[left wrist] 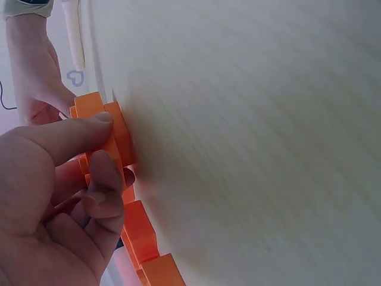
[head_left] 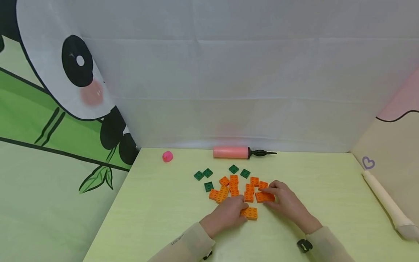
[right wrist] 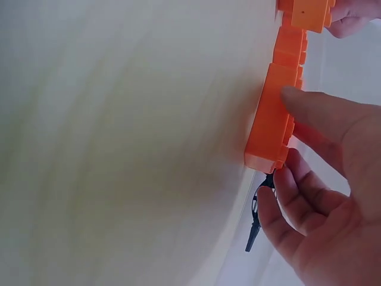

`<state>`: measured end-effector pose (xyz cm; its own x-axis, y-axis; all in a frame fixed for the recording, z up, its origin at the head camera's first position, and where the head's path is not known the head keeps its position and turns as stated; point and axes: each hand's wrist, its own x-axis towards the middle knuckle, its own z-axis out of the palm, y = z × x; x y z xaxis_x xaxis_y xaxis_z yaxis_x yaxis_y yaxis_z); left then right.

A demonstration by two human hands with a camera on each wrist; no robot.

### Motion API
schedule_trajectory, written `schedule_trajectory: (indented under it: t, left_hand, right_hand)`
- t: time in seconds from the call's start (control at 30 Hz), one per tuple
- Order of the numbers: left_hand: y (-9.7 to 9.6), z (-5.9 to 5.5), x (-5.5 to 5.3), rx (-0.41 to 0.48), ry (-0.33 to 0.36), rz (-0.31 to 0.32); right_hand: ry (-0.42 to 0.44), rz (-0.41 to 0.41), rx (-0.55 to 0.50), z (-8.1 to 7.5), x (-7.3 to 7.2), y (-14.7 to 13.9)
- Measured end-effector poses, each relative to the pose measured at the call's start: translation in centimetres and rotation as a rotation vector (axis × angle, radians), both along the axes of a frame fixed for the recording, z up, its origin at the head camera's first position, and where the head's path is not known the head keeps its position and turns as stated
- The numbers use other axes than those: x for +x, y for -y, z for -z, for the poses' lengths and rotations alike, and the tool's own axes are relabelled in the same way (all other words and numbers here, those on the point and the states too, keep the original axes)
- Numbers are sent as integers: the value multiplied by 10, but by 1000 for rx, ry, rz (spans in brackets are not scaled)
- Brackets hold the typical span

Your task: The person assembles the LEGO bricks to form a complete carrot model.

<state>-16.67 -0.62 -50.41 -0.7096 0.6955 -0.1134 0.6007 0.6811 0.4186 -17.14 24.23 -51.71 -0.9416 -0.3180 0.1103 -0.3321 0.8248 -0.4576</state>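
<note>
My left hand pinches an orange toy brick between thumb and fingers, at the near side of a loose group of bricks. In the left wrist view that brick overlaps another orange one behind it. To the right, my right hand holds a longer orange brick. Its thumb presses the brick's near side in the right wrist view, the other fingers curling round behind. Between and beyond the hands lie several more orange bricks, some partly hidden by the left hand.
Several green bricks lie behind the orange ones. Farther back, a pink hand pump with a black nozzle lies by the white backdrop. A small pink lump sits at the back left of the table. A pale roller-like stick lies along the right edge.
</note>
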Motion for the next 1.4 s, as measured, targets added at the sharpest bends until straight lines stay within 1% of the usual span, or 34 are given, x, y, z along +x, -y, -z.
schedule_trajectory:
  t: [0.17,0.33,0.53,0.77,0.9,1.07,1.23,1.4]
  left_hand:
    - [3,4,-1,74,98,-86]
    - [4,8,-2,123,136,-123]
    - [5,14,-4,153,174,-169]
    - [8,21,-3,211,166,-177]
    - [10,21,-2,252,179,-192]
    - [11,23,0,273,183,-206]
    - [15,26,0,318,188,-192]
    - [19,29,0,357,208,-184]
  right_hand:
    - [31,3,-9,-1,1,1]
    - [28,-15,-6,-1,3,0]
    - [10,-29,-16,0,6,-2]
    - [-2,-39,13,-2,11,-2]
    - [-8,-36,25,-3,12,-2]
    - [-5,-37,42,-2,12,-3]
    - [11,-32,47,0,12,-4]
    - [33,-24,35,2,11,-3]
